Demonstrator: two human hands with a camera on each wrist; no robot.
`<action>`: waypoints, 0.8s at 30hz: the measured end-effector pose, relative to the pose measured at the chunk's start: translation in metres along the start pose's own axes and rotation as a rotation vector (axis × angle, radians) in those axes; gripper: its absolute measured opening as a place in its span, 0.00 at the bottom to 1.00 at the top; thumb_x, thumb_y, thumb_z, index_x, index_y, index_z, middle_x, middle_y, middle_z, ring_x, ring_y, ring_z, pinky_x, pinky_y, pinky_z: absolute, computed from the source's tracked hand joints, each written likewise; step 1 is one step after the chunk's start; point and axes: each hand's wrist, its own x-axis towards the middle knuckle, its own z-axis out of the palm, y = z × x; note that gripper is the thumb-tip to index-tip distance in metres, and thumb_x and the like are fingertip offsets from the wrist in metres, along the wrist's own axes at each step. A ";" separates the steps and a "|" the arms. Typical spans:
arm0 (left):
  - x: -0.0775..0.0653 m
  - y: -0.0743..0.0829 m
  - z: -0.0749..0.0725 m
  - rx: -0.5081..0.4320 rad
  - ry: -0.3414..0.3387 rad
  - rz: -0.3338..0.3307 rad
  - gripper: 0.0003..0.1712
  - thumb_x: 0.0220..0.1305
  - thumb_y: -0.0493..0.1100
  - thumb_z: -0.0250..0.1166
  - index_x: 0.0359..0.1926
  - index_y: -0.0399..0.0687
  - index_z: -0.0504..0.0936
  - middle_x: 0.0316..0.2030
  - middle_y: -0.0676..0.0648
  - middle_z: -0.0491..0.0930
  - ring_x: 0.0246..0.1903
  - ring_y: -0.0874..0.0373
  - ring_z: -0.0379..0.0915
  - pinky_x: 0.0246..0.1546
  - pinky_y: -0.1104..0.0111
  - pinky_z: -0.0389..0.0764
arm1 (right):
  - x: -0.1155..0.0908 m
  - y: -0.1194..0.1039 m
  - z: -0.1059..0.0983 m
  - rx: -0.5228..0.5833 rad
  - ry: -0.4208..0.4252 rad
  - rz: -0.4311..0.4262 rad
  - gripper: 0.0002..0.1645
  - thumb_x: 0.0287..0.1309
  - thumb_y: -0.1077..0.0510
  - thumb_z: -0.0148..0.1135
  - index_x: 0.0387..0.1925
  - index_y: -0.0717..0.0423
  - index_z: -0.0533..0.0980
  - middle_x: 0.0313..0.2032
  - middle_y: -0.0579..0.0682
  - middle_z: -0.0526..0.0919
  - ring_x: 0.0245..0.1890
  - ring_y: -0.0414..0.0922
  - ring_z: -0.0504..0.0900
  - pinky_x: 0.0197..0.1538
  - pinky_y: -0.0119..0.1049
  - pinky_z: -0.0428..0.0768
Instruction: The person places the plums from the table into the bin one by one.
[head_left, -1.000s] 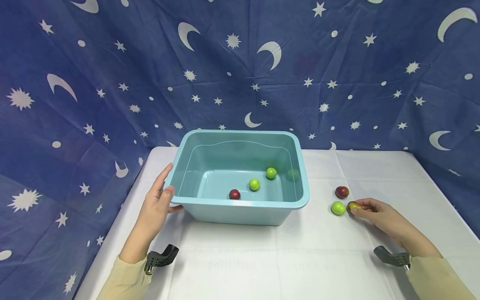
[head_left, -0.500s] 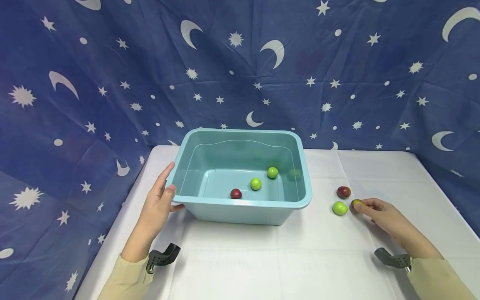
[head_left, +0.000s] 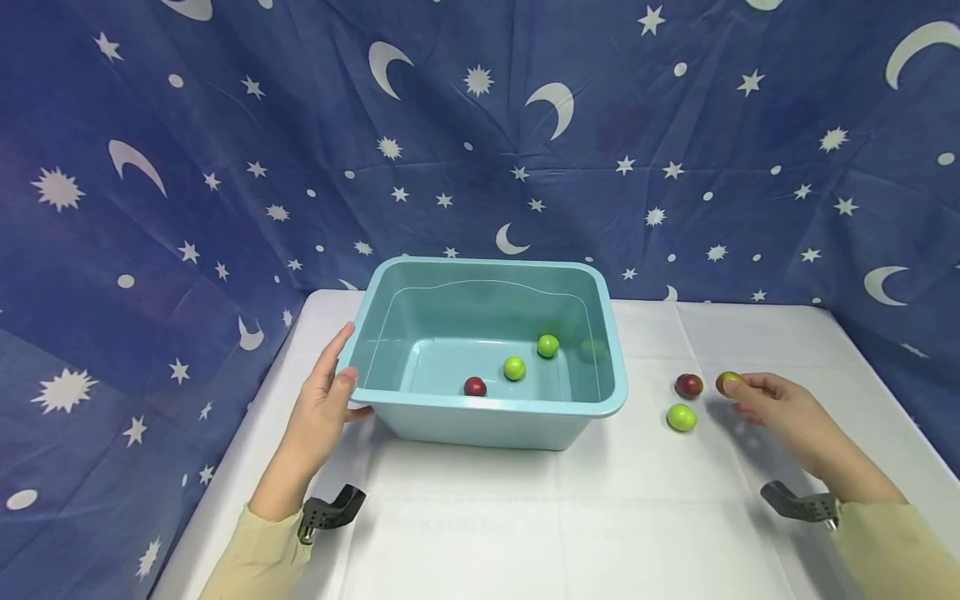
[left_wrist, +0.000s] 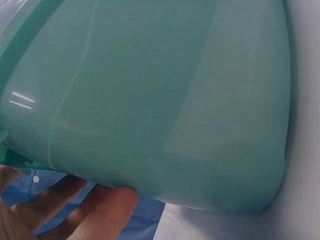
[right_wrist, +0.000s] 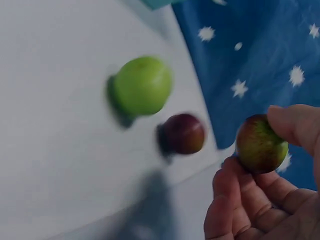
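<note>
A light blue plastic tub stands left of centre on the table. My left hand rests at its left end, thumb by the rim and fingertips touching the outer wall, as the left wrist view shows. Between right thumb and fingers I pinch a small red-and-green plum, raised above the cloth. That right hand is to the right of two loose fruits: a dark red plum and a bright green plum. Inside the tub lie a red plum and two green plums.
White cloth covers the table. Behind it and along the left hangs a blue curtain with moons and stars, close to the tub's back rim. Each wrist carries a black strap mount.
My right hand has lifted the red-and-green plum off the cloth and moved it away and slightly right, apart from the green one. The left hand stays at the tub.
</note>
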 end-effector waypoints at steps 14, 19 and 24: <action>-0.002 -0.002 -0.001 0.006 0.016 -0.011 0.30 0.75 0.53 0.44 0.75 0.72 0.51 0.72 0.44 0.49 0.58 0.34 0.64 0.39 0.45 0.82 | -0.015 -0.092 -0.007 0.134 0.114 -0.281 0.33 0.68 0.43 0.55 0.62 0.62 0.65 0.46 0.43 0.78 0.43 0.39 0.77 0.41 0.26 0.77; -0.001 -0.002 -0.001 -0.001 0.018 -0.011 0.29 0.75 0.52 0.44 0.74 0.74 0.52 0.72 0.44 0.50 0.58 0.34 0.64 0.39 0.45 0.82 | -0.024 -0.124 -0.003 0.110 0.107 -0.309 0.32 0.66 0.42 0.56 0.62 0.58 0.66 0.46 0.50 0.79 0.43 0.44 0.76 0.41 0.28 0.77; 0.000 0.000 0.001 -0.004 0.006 -0.013 0.30 0.75 0.52 0.45 0.74 0.74 0.52 0.72 0.44 0.49 0.59 0.34 0.63 0.39 0.43 0.81 | -0.029 -0.150 -0.001 0.114 0.101 -0.316 0.29 0.65 0.40 0.57 0.59 0.53 0.69 0.45 0.51 0.79 0.42 0.47 0.74 0.40 0.30 0.76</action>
